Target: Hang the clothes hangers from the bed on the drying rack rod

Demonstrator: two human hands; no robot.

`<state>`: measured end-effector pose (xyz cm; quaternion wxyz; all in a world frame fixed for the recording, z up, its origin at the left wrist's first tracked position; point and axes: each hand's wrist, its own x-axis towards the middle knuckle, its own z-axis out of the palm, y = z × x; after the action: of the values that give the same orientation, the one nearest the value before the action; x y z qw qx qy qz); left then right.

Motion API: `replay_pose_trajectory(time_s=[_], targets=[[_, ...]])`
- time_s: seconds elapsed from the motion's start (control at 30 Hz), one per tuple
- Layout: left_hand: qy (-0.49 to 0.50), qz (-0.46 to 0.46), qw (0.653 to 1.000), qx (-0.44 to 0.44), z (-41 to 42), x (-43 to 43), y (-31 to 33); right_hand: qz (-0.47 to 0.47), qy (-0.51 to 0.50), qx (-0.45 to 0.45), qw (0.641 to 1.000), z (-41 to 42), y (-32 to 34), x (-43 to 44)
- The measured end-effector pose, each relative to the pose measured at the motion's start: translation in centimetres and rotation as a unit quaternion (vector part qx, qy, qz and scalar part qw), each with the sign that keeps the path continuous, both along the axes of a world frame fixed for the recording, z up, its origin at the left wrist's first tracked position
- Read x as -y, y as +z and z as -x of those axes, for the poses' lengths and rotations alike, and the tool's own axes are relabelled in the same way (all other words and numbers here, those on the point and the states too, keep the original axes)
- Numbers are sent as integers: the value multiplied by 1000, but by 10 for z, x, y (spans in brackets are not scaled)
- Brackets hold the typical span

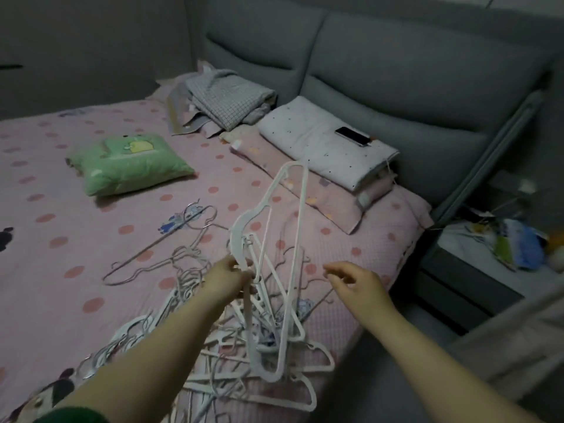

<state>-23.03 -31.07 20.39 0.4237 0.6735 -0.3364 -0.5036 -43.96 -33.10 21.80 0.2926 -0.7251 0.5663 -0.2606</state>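
Many white hangers (259, 358) on pink dotted bed (45, 270), grey headboard (396, 71) behind

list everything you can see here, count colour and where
held hangers: a few, exact count unclear, white, lifted above the pile
hanger pile: many, tangled, white and thin metal, near edge of the bed
wire hangers: about two, metal, flat on the sheet left of the pile
sheet: one, pink with dots, covers the bed
cushion: one, green, mid bed
checked blanket: one, grey, folded by the headboard
headboard: one, grey, padded
quilt: one, white, folded on a pink pillow
phone: one, dark, on the quilt
nightstand: one, grey, right of bed, cluttered
left hand: grips the held hangers
right hand: empty, beside them
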Motion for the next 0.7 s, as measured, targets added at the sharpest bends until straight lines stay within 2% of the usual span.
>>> replay_pose_trajectory(time_s=[0.1, 0.23, 0.3, 0.43, 0.57, 0.7], targets=[[-102, 67, 988, 89, 25, -1, 33, 48, -51, -3, 998, 34, 25, -9], [-216, 164, 946, 176, 76, -6, 78, 137, -133, -52, 980, 95, 77, -35], [-259, 205, 924, 194, 109, -13, 102, 200, -207, -95, 953, 132, 109, -55], [-345, 298, 852, 259, 200, -42, 149, 294, -327, -186, 879, 227, 161, -124], [-417, 382, 788, 245, 312, -98, 191, 229, -342, -301, 860, 327, 197, -217], [-478, 444, 727, 213, 417, -153, 222, 196, -434, -296, 828, 416, 224, -320]])
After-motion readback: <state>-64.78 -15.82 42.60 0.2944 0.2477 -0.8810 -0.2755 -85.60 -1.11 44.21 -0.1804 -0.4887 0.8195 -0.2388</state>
